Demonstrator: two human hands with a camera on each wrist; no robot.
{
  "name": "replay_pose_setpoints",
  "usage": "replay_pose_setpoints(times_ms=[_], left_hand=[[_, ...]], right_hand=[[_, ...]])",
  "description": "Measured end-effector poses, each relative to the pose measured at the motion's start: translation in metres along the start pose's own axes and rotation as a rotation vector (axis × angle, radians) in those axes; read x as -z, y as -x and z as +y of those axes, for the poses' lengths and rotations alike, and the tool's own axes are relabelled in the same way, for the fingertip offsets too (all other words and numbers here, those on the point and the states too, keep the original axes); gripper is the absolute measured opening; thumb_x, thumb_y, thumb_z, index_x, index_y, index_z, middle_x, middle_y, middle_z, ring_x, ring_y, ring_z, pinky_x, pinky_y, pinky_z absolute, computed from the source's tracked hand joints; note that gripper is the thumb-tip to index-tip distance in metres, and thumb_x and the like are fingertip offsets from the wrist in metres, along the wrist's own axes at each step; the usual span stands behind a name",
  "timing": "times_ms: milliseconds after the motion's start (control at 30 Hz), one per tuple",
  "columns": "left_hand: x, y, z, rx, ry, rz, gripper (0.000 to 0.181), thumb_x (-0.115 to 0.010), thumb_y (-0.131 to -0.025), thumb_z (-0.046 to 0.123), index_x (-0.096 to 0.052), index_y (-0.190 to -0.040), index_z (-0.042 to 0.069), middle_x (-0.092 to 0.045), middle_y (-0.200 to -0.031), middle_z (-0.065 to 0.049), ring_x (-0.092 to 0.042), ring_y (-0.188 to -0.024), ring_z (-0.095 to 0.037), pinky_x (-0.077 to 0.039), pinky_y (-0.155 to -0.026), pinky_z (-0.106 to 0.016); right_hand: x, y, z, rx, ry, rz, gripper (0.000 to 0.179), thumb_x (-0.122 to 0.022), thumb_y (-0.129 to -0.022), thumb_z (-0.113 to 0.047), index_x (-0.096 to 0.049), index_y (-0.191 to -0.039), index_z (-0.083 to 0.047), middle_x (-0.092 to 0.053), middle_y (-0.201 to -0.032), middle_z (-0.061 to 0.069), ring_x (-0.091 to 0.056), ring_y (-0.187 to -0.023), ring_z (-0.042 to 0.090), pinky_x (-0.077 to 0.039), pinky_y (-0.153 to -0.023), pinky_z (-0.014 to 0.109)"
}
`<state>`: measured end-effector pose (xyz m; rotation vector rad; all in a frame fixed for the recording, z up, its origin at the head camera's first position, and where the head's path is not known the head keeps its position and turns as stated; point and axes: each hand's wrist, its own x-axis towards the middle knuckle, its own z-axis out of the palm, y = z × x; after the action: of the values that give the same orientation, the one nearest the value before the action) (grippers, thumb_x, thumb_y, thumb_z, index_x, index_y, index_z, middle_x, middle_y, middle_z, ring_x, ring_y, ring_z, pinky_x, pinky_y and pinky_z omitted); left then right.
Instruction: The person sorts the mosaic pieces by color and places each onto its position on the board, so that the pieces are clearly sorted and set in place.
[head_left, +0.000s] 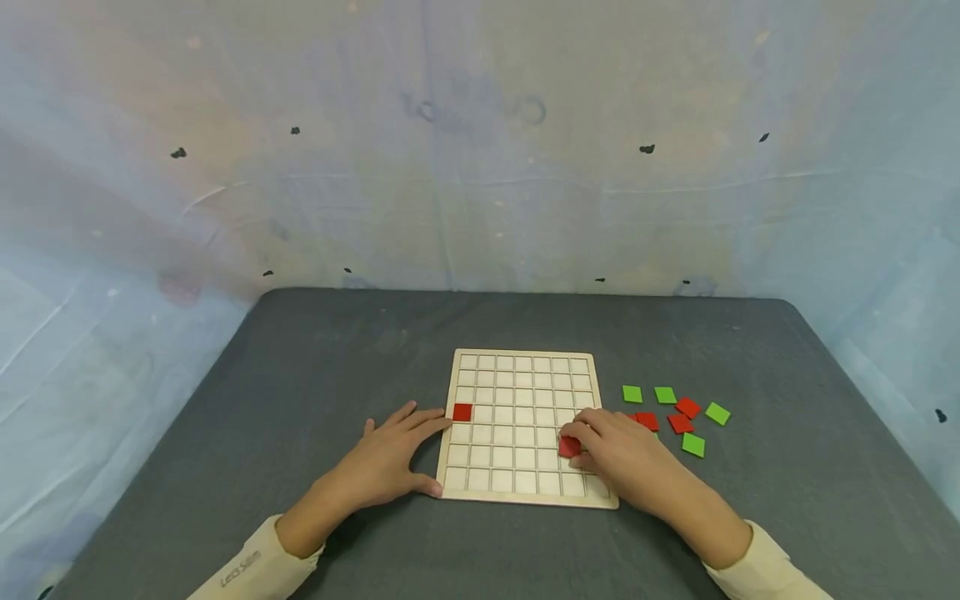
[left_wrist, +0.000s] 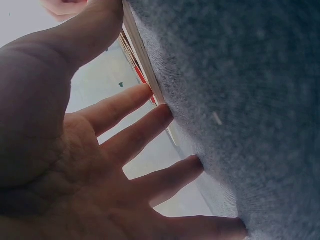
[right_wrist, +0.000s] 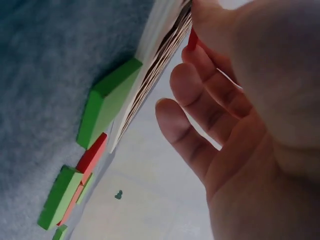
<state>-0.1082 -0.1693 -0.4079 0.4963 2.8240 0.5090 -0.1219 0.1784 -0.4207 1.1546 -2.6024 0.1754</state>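
Left fingers [left_wrist: 141, 134] splay; right fingers [head_left: 585, 431] pinch 1 tile [head_left: 569, 448].

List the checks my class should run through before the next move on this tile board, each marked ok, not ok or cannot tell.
1. Left hand at the board: ok; it touches the left edge.
2. Right hand has a tile: ok; it pinches a red tile over the board's right side.
3. Pinched tile flat in a square: cannot tell; the hand partly covers it.
4. Second red tile on the board: ok; it lies in the left column.
5. Loose tiles sorted by colour: not ok; red and green lie mixed beside the board.
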Motion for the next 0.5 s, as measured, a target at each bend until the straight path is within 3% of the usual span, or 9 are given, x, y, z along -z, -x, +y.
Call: replay_pose_setpoints(times_ms=[233, 500], left_hand=[[0.002, -0.001, 0.0, 0.013, 0.008, -0.007, 0.09, -0.086, -0.066, 0.05, -0.05, -0.146, 0.031, -0.041, -0.158, 0.005, -0.025, -0.152, -0.037, -0.02, -0.101, -0.084], [0.003, 0.001, 0.001, 0.009, 0.031, -0.011, 0.09, -0.086, -0.066, 0.048, -0.05, -0.146, 0.031, -0.041, -0.158, 0.005, -0.025, -0.152, -0.039, -0.019, -0.101, -0.085]], right_hand=[[0.0, -0.005, 0.002, 0.012, -0.058, 0.031, 0.036, -0.081, -0.083, -0.032, -0.067, -0.113, -0.017, -0.063, -0.103, -0.005, -0.059, -0.088, 0.009, -0.053, -0.074, 0.028], [0.016, -0.026, -0.007, -0.059, -0.102, -0.008, 0.034, -0.081, -0.084, -0.027, -0.068, -0.115, -0.021, -0.063, -0.104, -0.007, -0.059, -0.086, 0.007, -0.053, -0.074, 0.025]])
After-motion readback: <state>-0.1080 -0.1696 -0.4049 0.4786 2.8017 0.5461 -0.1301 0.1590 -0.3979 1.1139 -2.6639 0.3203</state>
